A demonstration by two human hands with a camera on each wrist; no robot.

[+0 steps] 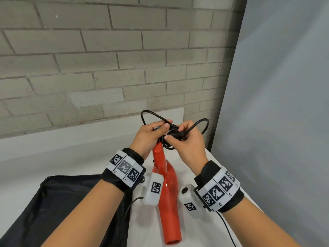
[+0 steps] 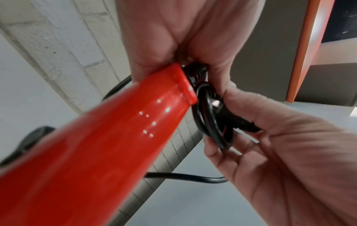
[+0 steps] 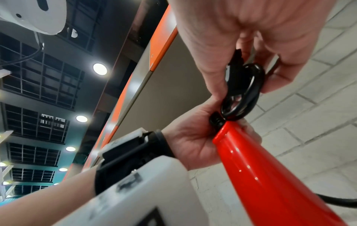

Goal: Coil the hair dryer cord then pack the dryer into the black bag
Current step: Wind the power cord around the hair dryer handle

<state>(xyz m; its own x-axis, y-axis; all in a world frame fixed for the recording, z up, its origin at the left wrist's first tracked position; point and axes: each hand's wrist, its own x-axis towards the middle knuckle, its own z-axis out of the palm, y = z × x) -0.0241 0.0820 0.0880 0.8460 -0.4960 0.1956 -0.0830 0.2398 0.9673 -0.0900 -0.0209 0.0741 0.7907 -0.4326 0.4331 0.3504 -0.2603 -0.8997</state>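
Observation:
The red hair dryer (image 1: 167, 193) hangs nozzle-down toward me, its handle end raised between my hands. Its black cord (image 1: 201, 122) is gathered in loops above the handle. My left hand (image 1: 164, 124) grips the bundled loops at the handle's end (image 2: 185, 82). My right hand (image 1: 176, 133) pinches the cord's plug end (image 2: 245, 126) between thumb and fingers, against the bundle (image 3: 243, 94). The black bag (image 1: 62, 207) lies flat on the white table at lower left, under my left forearm.
A grey brick wall (image 1: 106, 59) stands just behind the white table (image 1: 53, 148). A grey backdrop sheet (image 1: 276, 104) hangs along the table's right side. Thin sensor cables (image 1: 227, 229) trail from my wrist units.

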